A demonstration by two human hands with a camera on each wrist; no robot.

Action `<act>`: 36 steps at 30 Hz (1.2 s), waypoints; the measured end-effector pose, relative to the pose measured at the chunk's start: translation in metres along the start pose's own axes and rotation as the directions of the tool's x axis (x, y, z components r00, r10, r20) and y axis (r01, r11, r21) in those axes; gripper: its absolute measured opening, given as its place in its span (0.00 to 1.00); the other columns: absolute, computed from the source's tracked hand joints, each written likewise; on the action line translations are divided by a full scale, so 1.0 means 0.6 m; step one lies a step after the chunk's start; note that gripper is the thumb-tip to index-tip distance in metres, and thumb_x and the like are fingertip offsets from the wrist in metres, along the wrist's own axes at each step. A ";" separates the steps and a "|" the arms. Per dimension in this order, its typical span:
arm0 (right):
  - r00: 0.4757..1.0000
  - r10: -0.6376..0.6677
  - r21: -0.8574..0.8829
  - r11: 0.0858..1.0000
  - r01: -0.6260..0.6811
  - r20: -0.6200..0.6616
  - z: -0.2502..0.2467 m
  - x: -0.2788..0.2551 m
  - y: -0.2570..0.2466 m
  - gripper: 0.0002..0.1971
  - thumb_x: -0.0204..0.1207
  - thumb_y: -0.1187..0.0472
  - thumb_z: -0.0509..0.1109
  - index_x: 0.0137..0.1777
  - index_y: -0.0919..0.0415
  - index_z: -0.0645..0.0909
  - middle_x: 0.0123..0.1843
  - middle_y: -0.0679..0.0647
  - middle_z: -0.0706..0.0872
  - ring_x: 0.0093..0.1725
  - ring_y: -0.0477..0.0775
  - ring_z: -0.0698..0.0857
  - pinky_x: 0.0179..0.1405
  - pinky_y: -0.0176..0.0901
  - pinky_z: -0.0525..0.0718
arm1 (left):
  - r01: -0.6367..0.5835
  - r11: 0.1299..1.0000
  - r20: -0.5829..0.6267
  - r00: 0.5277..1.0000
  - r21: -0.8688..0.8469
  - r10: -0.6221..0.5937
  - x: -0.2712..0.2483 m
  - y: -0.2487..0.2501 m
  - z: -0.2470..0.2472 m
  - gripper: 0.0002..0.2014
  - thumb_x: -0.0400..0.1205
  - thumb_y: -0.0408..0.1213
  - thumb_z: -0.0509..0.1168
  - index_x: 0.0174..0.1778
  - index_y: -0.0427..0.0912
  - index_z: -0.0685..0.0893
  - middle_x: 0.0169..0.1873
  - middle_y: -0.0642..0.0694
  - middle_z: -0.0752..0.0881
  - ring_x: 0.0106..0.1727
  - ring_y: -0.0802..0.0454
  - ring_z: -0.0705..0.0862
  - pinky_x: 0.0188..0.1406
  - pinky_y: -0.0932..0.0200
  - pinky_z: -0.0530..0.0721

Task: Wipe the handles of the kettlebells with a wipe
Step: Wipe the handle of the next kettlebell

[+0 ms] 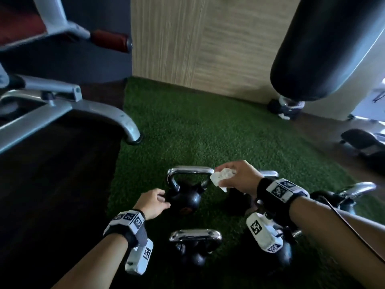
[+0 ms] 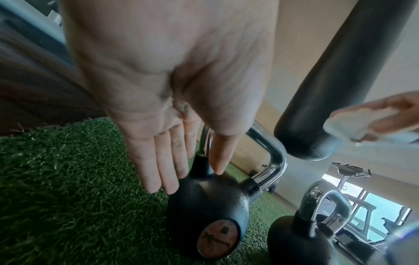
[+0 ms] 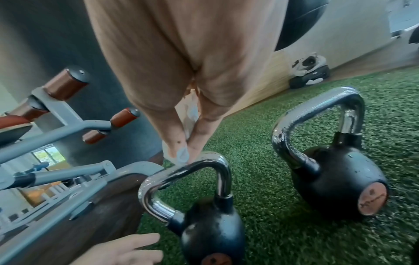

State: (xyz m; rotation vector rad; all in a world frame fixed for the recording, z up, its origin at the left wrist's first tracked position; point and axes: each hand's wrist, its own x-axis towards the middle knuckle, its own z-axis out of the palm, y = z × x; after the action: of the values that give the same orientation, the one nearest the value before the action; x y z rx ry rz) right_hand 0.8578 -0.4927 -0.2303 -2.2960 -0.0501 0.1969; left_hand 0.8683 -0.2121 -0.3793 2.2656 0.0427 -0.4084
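The far-left kettlebell (image 1: pixel 183 197) stands upright on the green turf (image 1: pixel 187 126), its chrome handle (image 1: pixel 190 170) arching over the black body. Right at the handle's right corner sits the white wipe (image 1: pixel 221 177), crumpled and pinched in the right hand (image 1: pixel 239 176). In the right wrist view the thumb and fingers are pressed together around the wipe, with the fingertips (image 3: pixel 181 152) down at the top bar of the handle; whether the wipe touches the metal there is too close to call. The right forearm comes in from the near right, wrist raised above the hand, knuckles up.

Over to the left hand (image 1: pixel 152 202): it reaches in from the near left and rests against the left side of the kettlebell's black body. The left wrist view shows the fingers (image 2: pixel 163 170) straight and close together, the tips on the rounded shoulder of the body, the thumb touching just beside the handle's base. Nothing pinched there, just a flat steadying touch.

Moving outward, a second kettlebell (image 1: pixel 193 247) stands nearer, just in front of the first, and a third one (image 3: pixel 335 181) stands to the right, partly hidden behind the right wrist in the head view. To the far left is a grey bench frame (image 1: pixel 68 113) with red pads, and a black punching bag (image 1: pixel 325 44) hangs at the far right before a wood-panelled wall (image 1: pixel 198 38).
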 end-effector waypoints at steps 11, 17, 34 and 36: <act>0.999 0.014 0.201 0.980 -0.006 -0.039 -0.025 0.027 -0.005 0.14 0.71 0.70 0.85 0.53 0.57 0.90 0.53 0.63 0.93 0.47 0.56 0.91 0.52 0.54 0.94 | 0.201 0.980 0.022 0.980 -0.015 -0.200 0.086 0.001 -0.002 0.40 0.73 0.49 0.81 0.81 0.48 0.76 0.64 0.47 0.89 0.60 0.47 0.90 0.62 0.53 0.89; 0.947 0.026 0.084 0.996 0.001 -0.321 0.021 0.061 0.047 0.08 0.69 0.55 0.87 0.46 0.47 0.93 0.46 0.47 0.93 0.48 0.49 0.90 0.46 0.39 0.86 | 0.254 0.964 0.082 0.965 -0.075 -0.248 0.112 -0.015 0.016 0.40 0.69 0.49 0.85 0.77 0.54 0.77 0.69 0.49 0.84 0.58 0.50 0.88 0.52 0.51 0.93; 0.855 -0.439 -0.233 0.894 0.383 -0.278 0.131 0.123 0.057 0.08 0.78 0.69 0.77 0.52 0.59 0.94 0.42 0.57 0.81 0.37 0.59 0.85 0.39 0.50 0.86 | 0.261 0.916 0.078 0.965 -0.303 -0.249 0.153 0.018 0.062 0.36 0.44 0.62 0.90 0.48 0.56 0.93 0.46 0.55 0.95 0.50 0.54 0.93 0.49 0.45 0.95; 0.843 -0.431 -0.252 0.897 0.363 -0.321 0.127 0.115 0.067 0.09 0.77 0.72 0.76 0.48 0.58 0.94 0.41 0.56 0.79 0.34 0.59 0.84 0.35 0.51 0.85 | 0.241 0.923 0.076 0.970 -0.300 -0.229 0.147 0.018 0.063 0.39 0.43 0.65 0.89 0.50 0.56 0.92 0.47 0.54 0.95 0.50 0.53 0.94 0.47 0.43 0.95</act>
State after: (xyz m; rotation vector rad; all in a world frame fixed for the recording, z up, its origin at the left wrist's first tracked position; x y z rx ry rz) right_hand 0.9130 -0.4565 -0.3191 -2.4049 -0.3639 -0.4789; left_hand 0.9430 -0.2565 -0.4216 1.9484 0.3396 -0.5341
